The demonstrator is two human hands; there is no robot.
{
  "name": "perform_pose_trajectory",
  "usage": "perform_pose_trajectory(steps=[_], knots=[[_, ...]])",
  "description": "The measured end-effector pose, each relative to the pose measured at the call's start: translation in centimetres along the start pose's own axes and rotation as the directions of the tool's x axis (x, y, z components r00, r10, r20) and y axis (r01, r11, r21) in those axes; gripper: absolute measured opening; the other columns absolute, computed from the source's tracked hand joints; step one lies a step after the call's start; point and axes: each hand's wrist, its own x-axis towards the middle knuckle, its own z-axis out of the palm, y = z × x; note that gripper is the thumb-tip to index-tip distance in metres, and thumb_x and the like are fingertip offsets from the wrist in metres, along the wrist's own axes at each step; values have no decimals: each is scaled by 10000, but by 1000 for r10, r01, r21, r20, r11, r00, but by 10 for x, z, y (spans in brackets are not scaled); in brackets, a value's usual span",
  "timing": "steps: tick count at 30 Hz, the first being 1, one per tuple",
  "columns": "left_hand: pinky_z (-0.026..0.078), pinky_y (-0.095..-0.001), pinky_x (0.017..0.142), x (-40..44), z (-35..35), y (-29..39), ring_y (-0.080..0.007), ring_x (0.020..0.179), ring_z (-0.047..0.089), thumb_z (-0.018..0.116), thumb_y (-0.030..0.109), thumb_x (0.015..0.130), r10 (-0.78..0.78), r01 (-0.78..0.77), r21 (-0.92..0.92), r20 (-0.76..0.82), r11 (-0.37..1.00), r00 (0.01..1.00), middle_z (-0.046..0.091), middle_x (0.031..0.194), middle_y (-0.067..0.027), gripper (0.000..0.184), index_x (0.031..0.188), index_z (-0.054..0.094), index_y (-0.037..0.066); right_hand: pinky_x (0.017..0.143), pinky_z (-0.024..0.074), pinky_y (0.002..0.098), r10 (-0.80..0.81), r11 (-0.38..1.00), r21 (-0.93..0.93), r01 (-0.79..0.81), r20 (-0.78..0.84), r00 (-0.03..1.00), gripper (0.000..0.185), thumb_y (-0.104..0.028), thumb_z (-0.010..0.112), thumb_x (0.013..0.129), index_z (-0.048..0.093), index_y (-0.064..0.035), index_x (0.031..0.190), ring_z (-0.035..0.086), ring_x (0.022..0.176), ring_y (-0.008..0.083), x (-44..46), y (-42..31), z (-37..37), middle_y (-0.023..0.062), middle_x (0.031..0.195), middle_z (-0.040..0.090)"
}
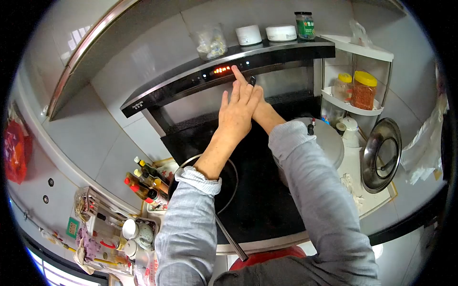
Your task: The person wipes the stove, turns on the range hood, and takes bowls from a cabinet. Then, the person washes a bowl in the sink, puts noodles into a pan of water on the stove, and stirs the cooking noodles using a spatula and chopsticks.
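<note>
My left hand (236, 113) is raised in front of the range hood (181, 81), its fingers stretched out and holding nothing. It overlaps my right hand (257, 102) and hides part of it. One outstretched finger, seemingly of my right hand, reaches the hood's control panel (222, 70), just beside the lit red digits. Whether the fingertip presses the panel I cannot tell. A black band (252, 81) shows on a finger there. Beneath my arms is a black cooktop (262, 205), with a pan (234, 178) partly hidden by my left forearm.
A large lidded pot (329, 143) stands at right behind my right sleeve. The pan handle (232, 238) points toward me. Sauce bottles (138, 187) stand at left. A metal lid (381, 155) leans beside the corner shelf (355, 101). Jars (281, 33) sit on the hood.
</note>
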Motion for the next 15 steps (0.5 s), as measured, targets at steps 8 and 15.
perform_pose_trajectory(steps=[8,15], knots=[[313,-464,978,-22,-30,22,-384,1239,297,579,-63,626,2,-5,-119,-30,993,1000,362,1289,-136,662,1234,407,132,671,480,404,-28,984,171,46,-106,994,370,-316,511,788,529,-46,1040,585,818,299,-25,-8,4,151,1118,518],[293,-433,999,-117,-86,27,-410,1226,315,598,-57,621,-153,134,-345,-29,929,988,389,1253,-258,625,1219,449,46,696,470,420,183,785,595,-170,39,982,271,-305,537,776,576,-60,884,595,777,333,-101,-90,-9,139,871,611]])
